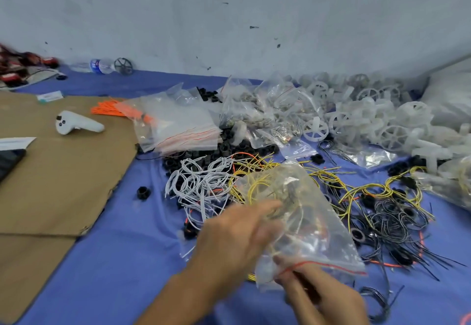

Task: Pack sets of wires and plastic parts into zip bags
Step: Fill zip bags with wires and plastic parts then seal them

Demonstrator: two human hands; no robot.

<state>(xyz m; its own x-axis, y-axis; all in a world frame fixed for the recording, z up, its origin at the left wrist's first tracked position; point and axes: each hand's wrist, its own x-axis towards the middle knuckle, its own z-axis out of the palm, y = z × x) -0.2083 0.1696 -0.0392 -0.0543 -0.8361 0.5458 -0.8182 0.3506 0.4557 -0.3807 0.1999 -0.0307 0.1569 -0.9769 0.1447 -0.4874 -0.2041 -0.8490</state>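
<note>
From the head view, a clear zip bag (303, 220) is held up over a blue sheet (122, 261), near the middle of the picture and just in front of the wire piles. Yellow wire loops and some dark parts show through its plastic. The right hand (316, 291) pinches the bag's lower edge at the red zip line, so its grip is clamped on the bag. The left hand (237, 235) reaches to the bag's left side with the index finger stretched along it. That hand is blurred, and I cannot tell whether its grip closes on the bag.

On the sheet beyond the bag lie white wires (201, 182), yellow wires (369, 189) to their right, and black wires (392, 222) nearer the right edge. Small black plastic parts (224, 147) are heaped behind the white wires, and one black ring (144, 192) lies apart to the left. A stack of empty bags (178, 126) rests on that heap, with orange wires (112, 108) beside it. White plastic wheels (369, 118) are piled against the wall at the right. A sheet of cardboard (51, 172) at the left carries a white controller (76, 124). A water bottle (99, 66) lies by the wall.
</note>
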